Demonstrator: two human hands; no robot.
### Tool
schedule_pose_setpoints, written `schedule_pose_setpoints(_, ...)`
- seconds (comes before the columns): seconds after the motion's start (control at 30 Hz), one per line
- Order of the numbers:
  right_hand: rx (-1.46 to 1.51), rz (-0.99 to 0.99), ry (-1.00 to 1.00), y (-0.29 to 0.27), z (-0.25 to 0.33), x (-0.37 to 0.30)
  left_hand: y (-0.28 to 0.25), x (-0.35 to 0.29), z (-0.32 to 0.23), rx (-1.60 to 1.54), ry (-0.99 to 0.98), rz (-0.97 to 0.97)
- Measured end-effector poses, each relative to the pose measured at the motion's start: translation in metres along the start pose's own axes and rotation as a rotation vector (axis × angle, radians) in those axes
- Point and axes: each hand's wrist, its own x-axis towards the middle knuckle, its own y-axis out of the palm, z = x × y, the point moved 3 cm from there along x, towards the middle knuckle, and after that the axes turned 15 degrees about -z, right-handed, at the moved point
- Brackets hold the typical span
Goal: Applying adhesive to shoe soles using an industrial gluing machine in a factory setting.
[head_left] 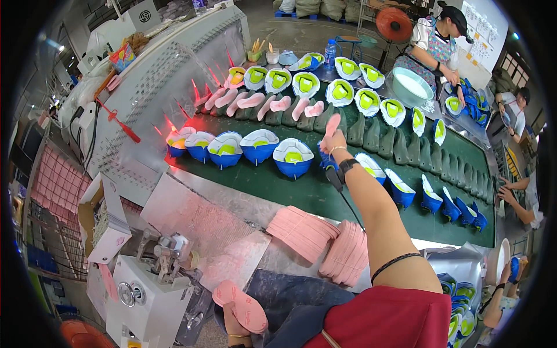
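My right hand point(333, 141) reaches out over the green work surface point(249, 191). It grips a pink insole point(333, 124), held up above a row of dark green shoe-last-shaped pieces point(371, 136). Pink insoles point(281, 103) lie on the left part of that row. Low in the view, beside the machine, my left hand point(231, 320) is closed on pink insoles point(249, 308); how many is unclear. Blue shoe uppers point(293, 165) with white and lime linings stand in lines on both sides of the dark row.
Stacked pink insoles point(301, 232) rest at the near table edge. A white machine point(148, 296) stands lower left. Red light glows at a perforated grey housing point(145, 98). A blue bottle point(330, 55) and pale basin point(412, 87) stand along the far side. Co-workers are at the right.
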Motion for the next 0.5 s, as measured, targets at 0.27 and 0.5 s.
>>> schedule_pose_setpoints(0.27, -0.017, -0.329, -0.108, 0.026, 0.015, 0.042, 0.002, -0.008, 0.000, 0.013, 0.040, -0.048)
schedule_pose_setpoints(0.5, -0.209, -0.410, -0.274, -0.016, 0.005, 0.045, -0.017, -0.022, -0.005, -0.039, 0.095, 0.013)
